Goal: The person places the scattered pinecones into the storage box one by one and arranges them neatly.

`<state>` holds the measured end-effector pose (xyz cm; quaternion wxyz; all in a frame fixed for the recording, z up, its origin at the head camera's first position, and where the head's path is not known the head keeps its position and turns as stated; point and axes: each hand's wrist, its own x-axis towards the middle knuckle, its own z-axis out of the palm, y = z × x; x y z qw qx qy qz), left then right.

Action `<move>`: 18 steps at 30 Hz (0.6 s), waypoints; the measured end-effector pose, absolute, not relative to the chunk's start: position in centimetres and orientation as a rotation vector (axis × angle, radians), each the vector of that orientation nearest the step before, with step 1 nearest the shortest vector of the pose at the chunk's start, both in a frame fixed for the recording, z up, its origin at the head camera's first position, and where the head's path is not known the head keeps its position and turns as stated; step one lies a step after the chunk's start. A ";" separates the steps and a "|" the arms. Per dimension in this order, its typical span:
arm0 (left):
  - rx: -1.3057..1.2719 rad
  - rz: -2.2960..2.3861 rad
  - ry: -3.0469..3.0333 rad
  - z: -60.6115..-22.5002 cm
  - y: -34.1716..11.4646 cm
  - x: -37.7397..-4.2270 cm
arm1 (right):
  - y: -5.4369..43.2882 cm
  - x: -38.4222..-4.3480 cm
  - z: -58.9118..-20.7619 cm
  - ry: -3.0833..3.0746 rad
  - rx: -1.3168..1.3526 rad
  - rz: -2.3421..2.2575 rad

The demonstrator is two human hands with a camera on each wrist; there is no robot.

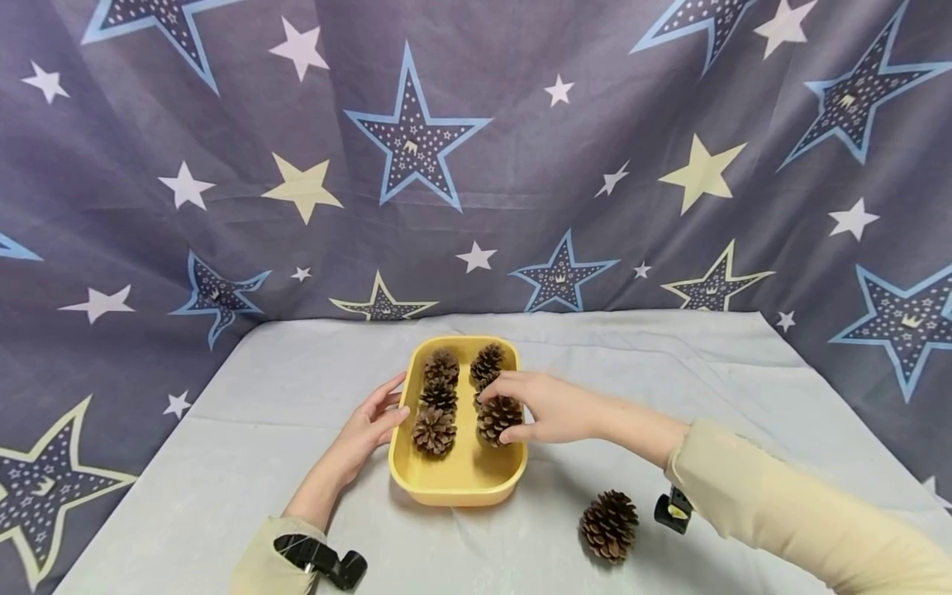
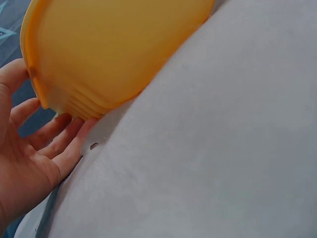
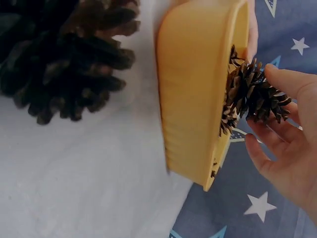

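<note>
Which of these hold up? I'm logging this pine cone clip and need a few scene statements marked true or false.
1. The right hand holds a pine cone inside the yellow tray. True.
2. The left hand lifts a cone off the table. False: it rests with straight fingers against the tray's left side and holds nothing.
3. One loose pine cone lies on the grey cloth outside the tray. True.
4. The tray is empty apart from the held cone. False: several more cones sit in it, in two rows.
5. The loose cone lies left of the tray. False: it lies to the tray's right, near the right forearm.
</note>
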<state>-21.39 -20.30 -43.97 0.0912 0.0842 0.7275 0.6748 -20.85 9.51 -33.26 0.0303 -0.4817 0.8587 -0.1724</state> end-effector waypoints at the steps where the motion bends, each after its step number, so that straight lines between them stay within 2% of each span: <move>1: 0.249 2.005 2.160 -44.0 -20.3 -21.4 | 9.3 -20.8 -33.4 2.639 -1.486 -0.519; 18: 0.222 2.006 2.167 -44.0 -20.4 -21.3 | 7.1 -21.0 -35.9 2.654 -1.476 -0.162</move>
